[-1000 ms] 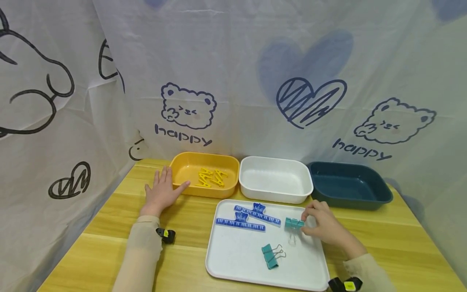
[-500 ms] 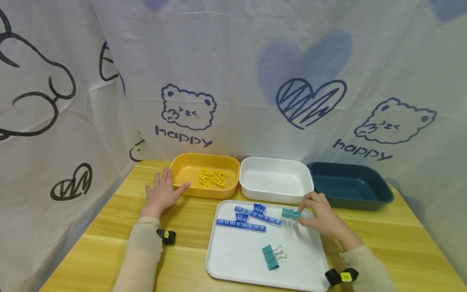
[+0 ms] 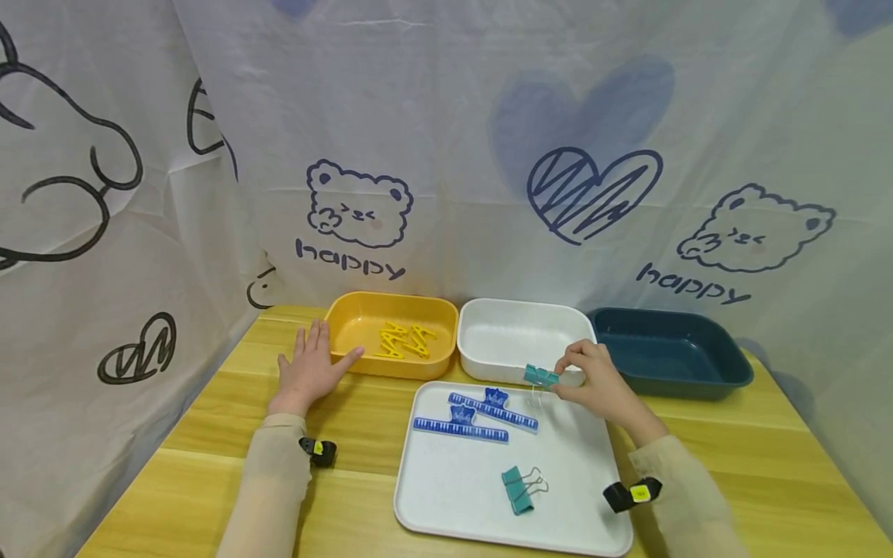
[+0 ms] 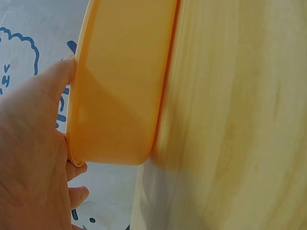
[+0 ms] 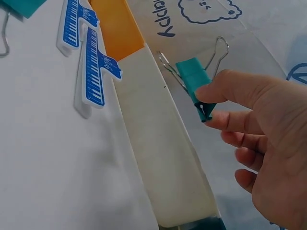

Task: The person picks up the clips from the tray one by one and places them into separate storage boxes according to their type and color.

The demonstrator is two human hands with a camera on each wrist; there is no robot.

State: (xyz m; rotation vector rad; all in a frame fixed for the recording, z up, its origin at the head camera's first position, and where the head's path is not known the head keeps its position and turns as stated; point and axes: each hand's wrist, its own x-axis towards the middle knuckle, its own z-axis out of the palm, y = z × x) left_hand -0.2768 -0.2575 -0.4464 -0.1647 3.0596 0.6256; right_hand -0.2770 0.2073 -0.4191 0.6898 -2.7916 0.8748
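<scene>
A teal binder clip [image 3: 540,377] is pinched between the thumb and index finger of my right hand [image 3: 596,385], raised by the front rim of the white bin [image 3: 488,367]. Its wire handles spread apart in the right wrist view, where the binder clip [image 5: 194,81] shows from the end. My left hand [image 3: 309,373] rests with spread, straight fingers against the left corner of the yellow bin [image 3: 391,370]. Another teal binder clip [image 3: 517,491] lies on the white tray [image 3: 446,496]. Two blue piano-key ruler clips [image 3: 460,427] lie near its far edge.
Several yellow clothespins [image 3: 405,340] lie inside the yellow bin. A dark teal bin [image 3: 670,353] stands to the right of the white one. A printed cloth [image 3: 446,155] hangs behind the wooden table [image 3: 363,480].
My right hand has carried the binder clip up and to the left, from over the tray's right side to the white bin's front rim. My left hand has stayed put.
</scene>
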